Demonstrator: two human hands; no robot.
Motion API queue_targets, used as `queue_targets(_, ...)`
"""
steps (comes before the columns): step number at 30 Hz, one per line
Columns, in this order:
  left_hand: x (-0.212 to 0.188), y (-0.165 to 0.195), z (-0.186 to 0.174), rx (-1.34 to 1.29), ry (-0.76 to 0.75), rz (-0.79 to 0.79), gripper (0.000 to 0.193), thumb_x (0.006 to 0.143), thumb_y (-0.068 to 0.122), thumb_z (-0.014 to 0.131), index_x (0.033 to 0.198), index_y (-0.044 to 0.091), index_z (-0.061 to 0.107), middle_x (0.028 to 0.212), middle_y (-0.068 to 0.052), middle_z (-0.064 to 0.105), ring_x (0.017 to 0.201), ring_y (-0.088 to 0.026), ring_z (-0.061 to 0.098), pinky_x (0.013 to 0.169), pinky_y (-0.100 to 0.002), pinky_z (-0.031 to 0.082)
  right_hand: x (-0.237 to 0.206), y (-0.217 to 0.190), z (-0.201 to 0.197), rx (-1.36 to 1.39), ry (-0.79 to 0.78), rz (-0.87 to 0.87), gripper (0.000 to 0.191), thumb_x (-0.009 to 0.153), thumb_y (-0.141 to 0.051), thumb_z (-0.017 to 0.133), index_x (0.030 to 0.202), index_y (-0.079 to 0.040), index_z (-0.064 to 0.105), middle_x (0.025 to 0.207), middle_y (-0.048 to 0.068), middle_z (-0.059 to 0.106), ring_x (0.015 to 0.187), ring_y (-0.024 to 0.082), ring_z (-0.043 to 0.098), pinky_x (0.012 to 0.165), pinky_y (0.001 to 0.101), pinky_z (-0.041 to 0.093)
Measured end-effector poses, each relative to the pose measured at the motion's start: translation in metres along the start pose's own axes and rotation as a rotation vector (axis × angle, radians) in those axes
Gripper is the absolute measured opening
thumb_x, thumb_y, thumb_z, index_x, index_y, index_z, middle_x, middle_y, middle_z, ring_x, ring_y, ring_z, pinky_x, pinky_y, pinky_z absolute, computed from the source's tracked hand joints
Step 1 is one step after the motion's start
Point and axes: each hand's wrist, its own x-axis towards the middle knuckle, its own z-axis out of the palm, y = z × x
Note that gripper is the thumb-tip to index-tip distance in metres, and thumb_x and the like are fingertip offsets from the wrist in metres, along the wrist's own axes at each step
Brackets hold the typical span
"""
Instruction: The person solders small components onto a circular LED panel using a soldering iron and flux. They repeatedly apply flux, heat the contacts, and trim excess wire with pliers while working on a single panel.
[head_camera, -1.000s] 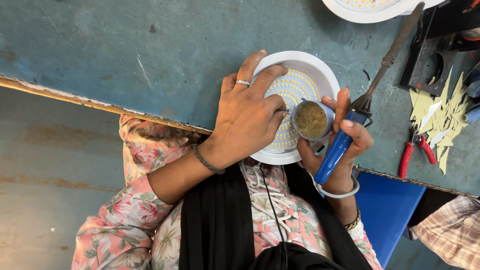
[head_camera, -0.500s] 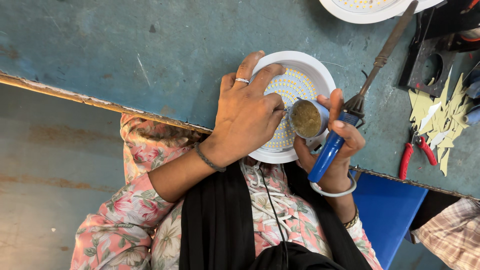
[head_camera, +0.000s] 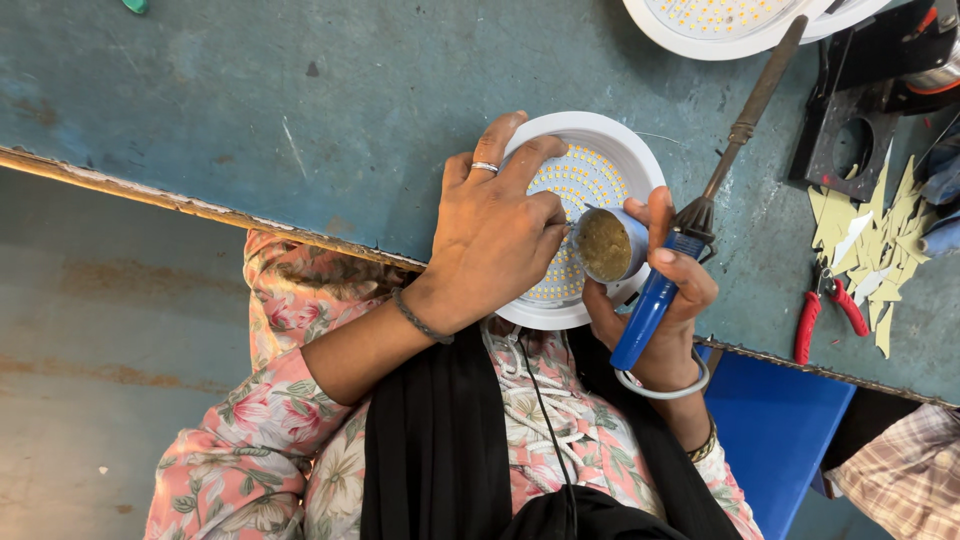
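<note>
The round white LED panel (head_camera: 590, 175) lies on the blue-green table (head_camera: 300, 100) under the left hand (head_camera: 495, 235) — fingers spread, pressing it flat; its face is dotted yellow; the right hand (head_camera: 660, 300) grips a blue-handled soldering iron (head_camera: 700, 210) and a small paste tin (head_camera: 605, 243) beside it.

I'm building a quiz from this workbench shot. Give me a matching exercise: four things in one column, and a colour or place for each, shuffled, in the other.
Things:
1. soldering iron
2. small tin of paste
3. pliers
4. round LED panel

Descriptions:
A. red handles, lying on the table at right
B. white rim, under the left hand
C. blue handle, in the right hand
D. brownish contents, held above the panel

Pairs: 1-C, 2-D, 3-A, 4-B
</note>
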Motion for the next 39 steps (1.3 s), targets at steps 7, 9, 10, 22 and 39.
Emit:
queue_targets(7,0.001,0.000,-0.001,0.007,-0.004,-0.010,0.009,0.080,0.021,0.077,0.078,0.013,0.078,0.141,-0.007,0.058,0.143,-0.038,0.037,0.100,-0.056,0.039,0.001,-0.002,-0.004,-0.022,-0.015,0.011,0.081,0.083,0.011,0.078,0.133,-0.020,0.023,0.163,0.028,0.032,0.144,0.039,0.053,0.118,0.0484,0.047)
queue_targets(9,0.002,0.001,-0.002,-0.003,-0.013,-0.015,0.008,0.079,0.022,0.078,0.078,0.014,0.078,0.141,-0.007,0.057,0.143,-0.038,0.037,0.100,-0.056,0.039,-0.001,-0.002,-0.007,-0.036,0.012,0.028,0.082,0.083,0.012,0.078,0.133,-0.021,0.023,0.164,0.026,0.033,0.144,0.037,0.053,0.118,0.0471,0.047)
queue_targets(10,0.002,0.001,-0.002,-0.008,-0.018,-0.017,0.008,0.079,0.022,0.078,0.077,0.014,0.078,0.142,-0.007,0.057,0.144,-0.038,0.036,0.100,-0.056,0.039,-0.003,-0.002,-0.008,-0.042,0.026,0.037,0.082,0.083,0.012,0.079,0.134,-0.021,0.023,0.165,0.025,0.033,0.145,0.037,0.053,0.118,0.0464,0.047)
queue_targets(22,0.002,0.010,0.015,0.037,-0.068,-0.035,0.011,0.077,0.025,0.079,0.073,0.016,0.076,0.138,-0.004,0.058,0.143,-0.039,0.036,0.095,-0.054,0.037,-0.056,0.041,-0.053,0.055,0.382,0.203,0.094,0.095,0.023,0.073,0.148,-0.029,0.015,0.173,0.012,0.016,0.150,0.025,0.041,0.127,0.0337,0.042)
queue_targets(39,0.004,0.023,0.042,0.135,-0.097,-0.045,0.008,0.073,0.024,0.078,0.069,0.020,0.073,0.138,0.001,0.058,0.142,-0.039,0.037,0.099,-0.052,0.034,-0.118,0.111,-0.086,-0.103,0.476,0.232,0.097,0.101,0.023,0.075,0.157,-0.022,0.010,0.173,0.007,0.016,0.149,0.023,0.044,0.120,0.0297,0.051)
